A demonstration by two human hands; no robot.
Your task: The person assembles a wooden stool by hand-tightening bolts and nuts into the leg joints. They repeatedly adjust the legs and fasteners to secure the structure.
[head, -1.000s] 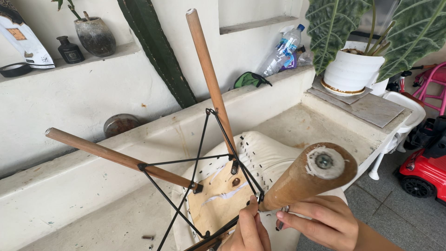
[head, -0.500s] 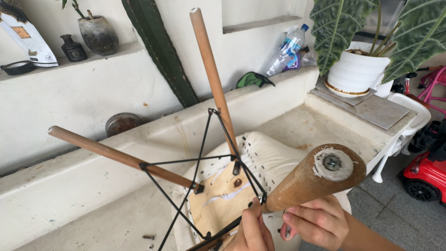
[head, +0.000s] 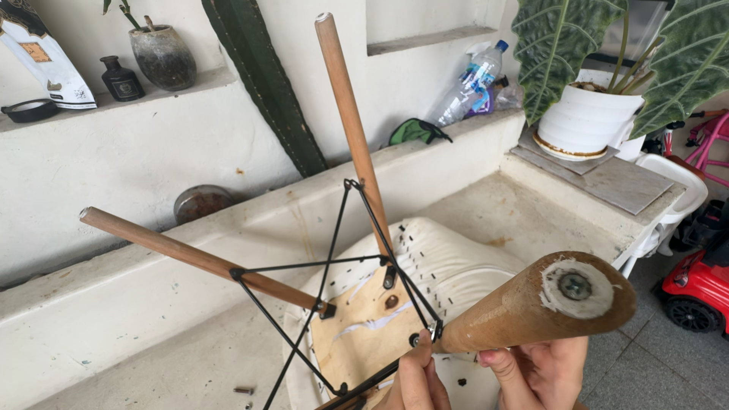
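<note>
Chair leg (head: 524, 307) lower right, both hands (head: 531, 372) clamped at its base by wire frame (head: 334, 304); 2 legs already on, screw (head: 244, 390) left on bench (head: 152, 364)

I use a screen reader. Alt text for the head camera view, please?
Two bare hands, left hand and right hand, grip the nearest wooden leg of an upturned chair, whose black wire bracing joins two more legs, on a pale concrete ledge.

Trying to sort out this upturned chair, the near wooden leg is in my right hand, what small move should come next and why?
Probably steady the near wooden leg with the right hand while the left hand works the bolt joining it to the black wire frame. The left fingertips already sit at that joint.
</note>
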